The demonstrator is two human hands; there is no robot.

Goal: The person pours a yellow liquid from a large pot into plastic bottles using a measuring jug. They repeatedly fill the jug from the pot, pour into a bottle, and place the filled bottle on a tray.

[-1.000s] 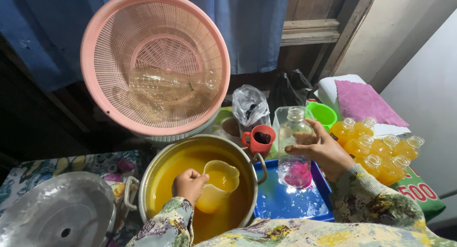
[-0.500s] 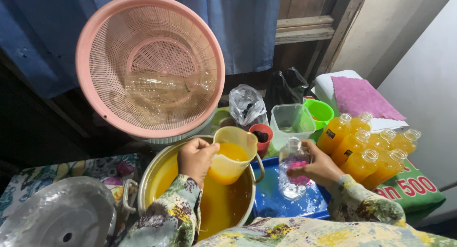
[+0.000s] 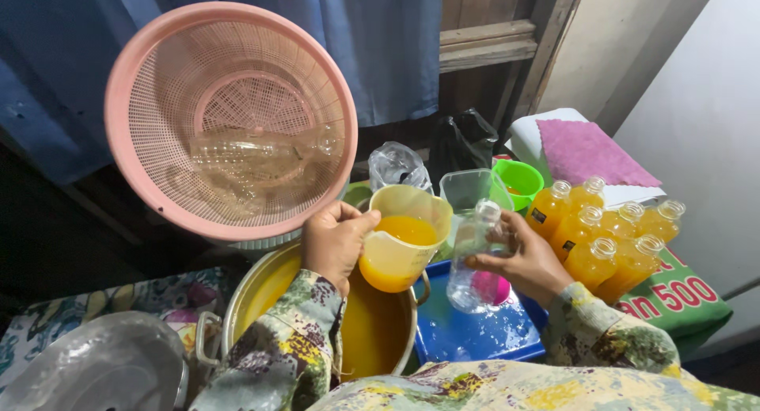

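My left hand (image 3: 332, 245) grips the translucent yellow plastic jug (image 3: 402, 237) of orange liquid; my right hand (image 3: 518, 256), just beside, clasps 1 clear empty plastic bottle (image 3: 471, 256).

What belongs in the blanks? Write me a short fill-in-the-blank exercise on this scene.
1. The left hand holds a jug of ____ liquid above the metal pot.
2. The right hand holds a clear, ____ bottle over the blue tray.
3. The tilted strainer basket is ____ in colour.

Missing words: orange; empty; pink

Home drink-bottling corner: juice pot (image 3: 261, 300), filled bottles (image 3: 609, 237).
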